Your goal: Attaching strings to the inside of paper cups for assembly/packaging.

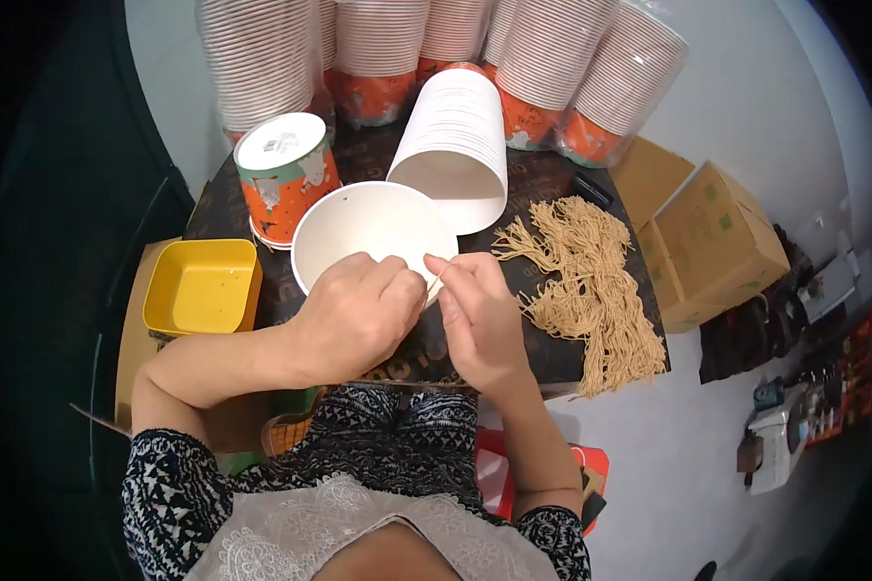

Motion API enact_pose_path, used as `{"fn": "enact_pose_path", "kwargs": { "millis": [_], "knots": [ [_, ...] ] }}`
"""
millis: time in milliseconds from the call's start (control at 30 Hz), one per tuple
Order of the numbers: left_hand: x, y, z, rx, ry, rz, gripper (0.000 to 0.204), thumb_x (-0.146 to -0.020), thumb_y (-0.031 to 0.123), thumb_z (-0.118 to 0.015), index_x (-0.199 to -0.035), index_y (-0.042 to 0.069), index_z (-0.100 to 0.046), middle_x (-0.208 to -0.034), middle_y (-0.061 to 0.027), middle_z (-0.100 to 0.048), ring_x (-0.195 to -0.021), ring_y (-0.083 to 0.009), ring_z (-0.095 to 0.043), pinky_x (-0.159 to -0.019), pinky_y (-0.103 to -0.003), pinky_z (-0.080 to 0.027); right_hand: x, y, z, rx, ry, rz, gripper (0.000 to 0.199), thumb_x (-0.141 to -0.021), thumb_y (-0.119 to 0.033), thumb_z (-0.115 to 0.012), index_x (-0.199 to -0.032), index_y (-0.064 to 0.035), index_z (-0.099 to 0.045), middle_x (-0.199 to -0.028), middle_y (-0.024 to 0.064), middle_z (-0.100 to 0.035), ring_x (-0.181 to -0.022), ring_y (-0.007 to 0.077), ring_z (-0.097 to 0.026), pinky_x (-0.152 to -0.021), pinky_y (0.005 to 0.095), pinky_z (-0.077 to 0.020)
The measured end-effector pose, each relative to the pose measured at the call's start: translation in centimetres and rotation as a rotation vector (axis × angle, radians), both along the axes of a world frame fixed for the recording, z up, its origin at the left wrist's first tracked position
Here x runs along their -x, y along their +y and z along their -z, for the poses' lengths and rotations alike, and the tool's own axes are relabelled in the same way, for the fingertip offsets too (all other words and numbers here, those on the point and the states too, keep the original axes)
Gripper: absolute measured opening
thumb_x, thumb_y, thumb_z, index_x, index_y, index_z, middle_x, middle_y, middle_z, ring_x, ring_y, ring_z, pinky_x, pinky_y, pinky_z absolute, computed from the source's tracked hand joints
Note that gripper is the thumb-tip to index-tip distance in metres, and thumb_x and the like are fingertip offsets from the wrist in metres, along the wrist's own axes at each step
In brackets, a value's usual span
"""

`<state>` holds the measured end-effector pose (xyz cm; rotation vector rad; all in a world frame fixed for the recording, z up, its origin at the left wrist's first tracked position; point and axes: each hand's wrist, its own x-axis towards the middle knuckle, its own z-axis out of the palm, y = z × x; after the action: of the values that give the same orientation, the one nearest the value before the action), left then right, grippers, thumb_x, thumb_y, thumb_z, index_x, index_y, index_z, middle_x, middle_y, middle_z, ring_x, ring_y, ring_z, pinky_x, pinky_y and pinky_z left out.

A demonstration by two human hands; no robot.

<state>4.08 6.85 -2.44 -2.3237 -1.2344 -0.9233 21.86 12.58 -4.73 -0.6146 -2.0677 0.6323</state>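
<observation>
A white paper bucket [358,221] lies tipped with its open mouth facing me, and a small dark hole shows near its far rim. My left hand [358,315] is closed over the near right part of that rim. Against it, my right hand [477,315] pinches with thumb and fingers at the same spot. Whatever is between the right fingertips is too small and covered to make out. To the right lies a loose heap of tan twisted cords [596,281]. An orange printed bucket [283,198] stands upside down at the left, white base up.
Behind lies a nested stack of white buckets [455,111] on its side. Tall plastic-wrapped bucket stacks [257,58] line the table's back. A yellow plastic box [203,290] sits at left. A black object [592,191] lies beyond the cords; a cardboard box [717,242] stands right.
</observation>
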Motion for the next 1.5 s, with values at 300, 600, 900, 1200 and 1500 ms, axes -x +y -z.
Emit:
{"fn": "enact_pose_path", "kwargs": {
  "millis": [300,600,900,1200,1500],
  "knots": [
    [0.3,-0.2,0.2,0.111,-0.123,0.031,0.019,-0.083,0.007,-0.071,-0.088,0.004,-0.053,-0.061,-0.0131,-0.059,-0.055,-0.0316,-0.064,-0.051,-0.041,-0.049,0.0,0.4,1.2,0.119,0.16,-0.158,0.011,-0.09,0.002,-0.059,-0.101,0.0012,-0.061,-0.107,0.0143,-0.056,-0.091,0.0255,-0.059,-0.078,0.0335,-0.0497],
    [0.7,0.5,-0.8,0.474,-0.495,0.059,0.012,-0.089,0.006,-0.062,-0.09,-0.001,-0.053,-0.067,-0.021,-0.063,-0.063,-0.041,-0.065,-0.057,-0.046,-0.05,0.4,-2.1,4.0,-0.392,0.182,0.174,0.025,-0.073,0.01,-0.072,-0.095,-0.0022,-0.067,-0.105,0.0139,-0.054,-0.077,0.0211,-0.055,-0.063,0.0318,-0.0444],
    [0.6,1.4,-1.1,0.468,-0.452,-0.103,0.011,-0.088,0.006,-0.06,-0.089,-0.003,-0.053,-0.067,-0.0232,-0.063,-0.066,-0.0432,-0.064,-0.06,-0.048,-0.051,-0.5,-1.7,3.9,-0.58,0.094,0.031,0.015,-0.071,0.002,-0.072,-0.085,-0.001,-0.067,-0.099,0.008,-0.06,-0.066,0.0239,-0.057,-0.058,0.0365,-0.0449],
    [0.6,0.4,-1.0,0.311,-0.232,0.059,0.013,-0.082,0.004,-0.067,-0.089,0.002,-0.056,-0.075,-0.0154,-0.062,-0.073,-0.0353,-0.066,-0.073,-0.045,-0.054,-0.2,-2.3,4.8,-0.008,0.449,0.156,0.01,-0.088,0.008,-0.064,-0.094,-0.0001,-0.062,-0.074,0.002,-0.057,-0.059,0.0079,-0.047,-0.054,0.0215,-0.0392],
    [0.2,0.2,-2.0,0.217,-0.057,0.322,0.02,-0.076,0.004,-0.071,-0.09,0.003,-0.058,-0.08,-0.0098,-0.057,-0.08,-0.0301,-0.063,-0.104,-0.051,-0.044,0.6,-3.0,3.6,0.368,0.57,0.047,0.007,-0.094,0.004,-0.06,-0.101,0.0027,-0.063,-0.075,-0.0062,-0.051,-0.065,0.0008,-0.042,-0.057,0.0179,-0.0349]
  ]
}}
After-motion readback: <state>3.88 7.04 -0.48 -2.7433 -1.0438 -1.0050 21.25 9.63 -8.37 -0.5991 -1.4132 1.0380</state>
